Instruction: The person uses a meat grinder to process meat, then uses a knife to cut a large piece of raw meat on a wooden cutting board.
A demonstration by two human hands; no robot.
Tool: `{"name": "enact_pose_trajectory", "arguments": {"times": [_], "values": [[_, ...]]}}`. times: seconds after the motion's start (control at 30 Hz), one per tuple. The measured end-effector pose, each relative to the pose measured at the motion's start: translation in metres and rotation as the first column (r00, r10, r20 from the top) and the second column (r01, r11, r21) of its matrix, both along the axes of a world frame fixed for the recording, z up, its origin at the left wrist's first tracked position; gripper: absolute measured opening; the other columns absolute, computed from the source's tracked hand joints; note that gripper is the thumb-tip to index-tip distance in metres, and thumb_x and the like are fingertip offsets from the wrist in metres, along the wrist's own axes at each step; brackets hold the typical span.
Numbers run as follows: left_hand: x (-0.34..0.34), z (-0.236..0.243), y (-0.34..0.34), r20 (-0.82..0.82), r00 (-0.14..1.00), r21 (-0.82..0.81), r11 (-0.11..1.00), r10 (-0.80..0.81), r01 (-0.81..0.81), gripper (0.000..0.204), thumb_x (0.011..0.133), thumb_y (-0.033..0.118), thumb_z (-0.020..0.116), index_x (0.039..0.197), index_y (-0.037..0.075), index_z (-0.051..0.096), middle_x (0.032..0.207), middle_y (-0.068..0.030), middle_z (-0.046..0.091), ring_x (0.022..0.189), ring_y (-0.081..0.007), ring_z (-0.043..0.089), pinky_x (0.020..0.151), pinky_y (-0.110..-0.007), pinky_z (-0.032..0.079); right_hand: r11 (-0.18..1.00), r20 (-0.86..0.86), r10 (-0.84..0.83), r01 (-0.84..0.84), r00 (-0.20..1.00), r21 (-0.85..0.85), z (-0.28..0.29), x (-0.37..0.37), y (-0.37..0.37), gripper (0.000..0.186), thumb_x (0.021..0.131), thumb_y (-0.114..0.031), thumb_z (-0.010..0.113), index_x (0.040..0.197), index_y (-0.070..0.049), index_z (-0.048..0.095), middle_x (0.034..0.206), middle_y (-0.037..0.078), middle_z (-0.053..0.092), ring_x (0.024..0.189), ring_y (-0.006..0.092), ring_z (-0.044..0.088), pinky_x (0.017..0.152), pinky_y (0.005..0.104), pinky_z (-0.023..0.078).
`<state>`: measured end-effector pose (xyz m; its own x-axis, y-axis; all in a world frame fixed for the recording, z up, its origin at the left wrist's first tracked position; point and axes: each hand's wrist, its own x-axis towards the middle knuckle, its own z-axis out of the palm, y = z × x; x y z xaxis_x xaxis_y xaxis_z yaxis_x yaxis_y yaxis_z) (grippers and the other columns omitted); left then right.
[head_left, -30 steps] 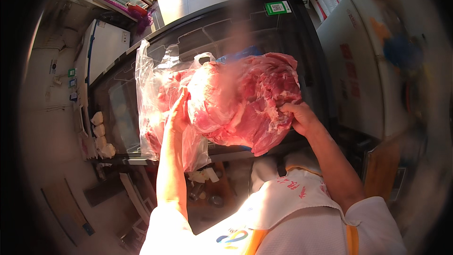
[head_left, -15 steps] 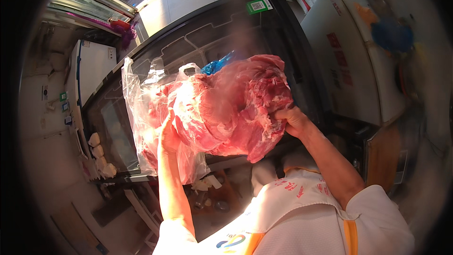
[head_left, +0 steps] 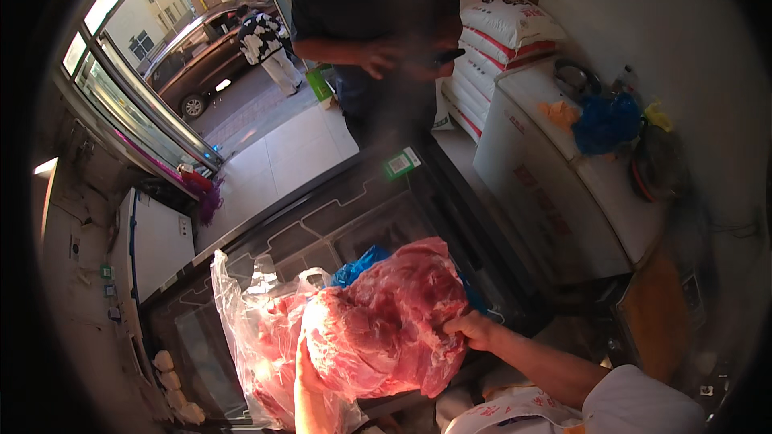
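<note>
While a person in dark clothes (head_left: 378, 40) is standing beyond the glass-topped freezer (head_left: 338, 217), the wearer is holding a big slab of raw meat (head_left: 386, 321) above it, half in a clear plastic bag (head_left: 257, 329). The right hand (head_left: 470, 328) is gripping the slab's right edge, fingers clamped on it. The left hand (head_left: 307, 358) is propping the slab from below (its fingers are lying hidden against the flesh, so their spread cannot be told). Bagging looks to be the step in hand; next, the bag's mouth is probably needing to be drawn fully over the meat.
</note>
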<state>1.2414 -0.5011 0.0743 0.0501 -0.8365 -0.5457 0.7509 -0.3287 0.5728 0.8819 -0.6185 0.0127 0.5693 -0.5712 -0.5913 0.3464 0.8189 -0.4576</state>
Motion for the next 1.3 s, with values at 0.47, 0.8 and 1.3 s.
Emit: {"name": "enact_pose_trajectory", "arguments": {"times": [0.47, 0.8, 1.3], "values": [[-0.05, 0.058, -0.002, 0.041, 0.994, -0.148, 0.985, 0.097, -0.09, 0.072, 0.107, 0.056, 0.047, 0.158, 0.006, 0.048, 0.153, -0.017, 0.06, 0.139, -0.037, 0.059, 0.118, -0.056, 0.047, 0.998, 0.219, 0.047, -0.034, 0.975, -0.06, 0.043, -0.014, -0.005, 0.07, 0.083, 0.009, 0.067, 0.15, -0.004, 0.052, 0.138, 0.011, 0.067, 0.123, 0.0248, 0.069, 0.11, 0.0398, 0.056], [-0.11, 0.133, -0.008, 0.27, 0.953, -0.274, 0.96, 0.136, -0.059, 0.069, 0.108, 0.048, 0.052, 0.16, 0.004, 0.043, 0.154, -0.0196, 0.056, 0.138, -0.0347, 0.059, 0.115, -0.051, 0.048, 0.981, 0.371, -0.037, 0.105, 0.928, -0.164, 0.123, -0.062, 0.011, 0.064, 0.087, 0.001, 0.065, 0.15, -0.003, 0.054, 0.125, 0.009, 0.074, 0.118, 0.0184, 0.071, 0.093, 0.0313, 0.059], [-0.262, 0.201, 0.019, 0.851, 0.521, -0.388, 0.751, 0.069, 0.534, 0.07, 0.107, 0.042, 0.057, 0.163, 0.003, 0.039, 0.161, -0.0234, 0.048, 0.142, -0.0354, 0.055, 0.116, -0.05, 0.047, 0.674, 0.254, -0.594, 0.644, 0.764, -0.362, 0.203, -0.262, 0.166, 0.045, 0.084, -0.005, 0.072, 0.128, -0.003, 0.069, 0.109, 0.003, 0.074, 0.097, 0.0125, 0.069, 0.086, 0.0309, 0.057]]}}
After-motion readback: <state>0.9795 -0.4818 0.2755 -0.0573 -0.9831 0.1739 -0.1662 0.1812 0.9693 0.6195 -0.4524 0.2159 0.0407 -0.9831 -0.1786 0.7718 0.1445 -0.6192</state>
